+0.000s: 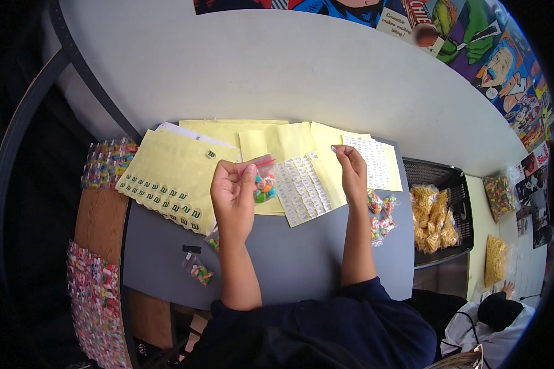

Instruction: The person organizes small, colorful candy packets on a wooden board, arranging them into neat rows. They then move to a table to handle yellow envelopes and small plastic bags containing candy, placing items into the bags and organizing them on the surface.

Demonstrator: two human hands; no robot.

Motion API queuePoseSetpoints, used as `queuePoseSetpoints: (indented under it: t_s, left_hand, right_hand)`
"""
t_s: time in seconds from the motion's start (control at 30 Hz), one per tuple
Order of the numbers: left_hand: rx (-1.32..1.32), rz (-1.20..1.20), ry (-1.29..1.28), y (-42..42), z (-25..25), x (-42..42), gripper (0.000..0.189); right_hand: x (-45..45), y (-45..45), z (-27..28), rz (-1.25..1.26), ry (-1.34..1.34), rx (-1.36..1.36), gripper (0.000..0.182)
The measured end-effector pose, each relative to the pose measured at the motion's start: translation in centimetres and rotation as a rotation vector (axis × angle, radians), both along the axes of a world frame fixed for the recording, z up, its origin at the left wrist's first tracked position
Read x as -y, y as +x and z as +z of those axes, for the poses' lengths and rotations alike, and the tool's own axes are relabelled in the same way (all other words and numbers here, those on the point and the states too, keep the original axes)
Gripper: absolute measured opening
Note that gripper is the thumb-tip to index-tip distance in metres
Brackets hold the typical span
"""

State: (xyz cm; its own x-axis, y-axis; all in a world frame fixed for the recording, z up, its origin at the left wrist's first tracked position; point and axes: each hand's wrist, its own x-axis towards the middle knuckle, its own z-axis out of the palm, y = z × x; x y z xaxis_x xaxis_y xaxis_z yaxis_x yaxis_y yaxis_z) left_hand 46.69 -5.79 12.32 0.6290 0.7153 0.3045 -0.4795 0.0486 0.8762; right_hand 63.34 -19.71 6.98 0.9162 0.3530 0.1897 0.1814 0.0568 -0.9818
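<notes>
My left hand (233,196) grips a small clear zip bag of colourful candies (264,187) with a red strip along its top. A small whitish sticker (334,149) is pinched between the fingertips of my right hand (352,170). Between and below the hands lies a sheet of small white labels (303,190), on yellow backing paper (330,177). Left of my left hand is a yellow sheet with rows of green-lettered round stickers (166,180). One loose sticker (211,154) sits near that sheet's upper right.
Several candy bags (381,214) lie at the grey table's right; another (198,272) is front left. A black crate (464,212) holds bags of yellow snacks (434,217). Packed candy bags (94,304) cover a wooden shelf (99,217) at left. Another person (489,323) is at lower right.
</notes>
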Motion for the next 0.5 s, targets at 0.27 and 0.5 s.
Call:
queuePoseSetpoints:
  t_s: [0.27, 0.5]
  left_hand:
    - [-0.096, -0.198, 0.020, 1.1, 0.5, 2.6, 0.010]
    - [-0.071, -0.266, -0.040, 1.7, 0.3, 3.9, 0.012]
  right_hand:
    - [0.0, -6.8, 5.5, 0.277, 0.113, 0.279, 0.007]
    - [0.2, -6.7, 5.7, 0.167, 0.064, 0.404, 0.008]
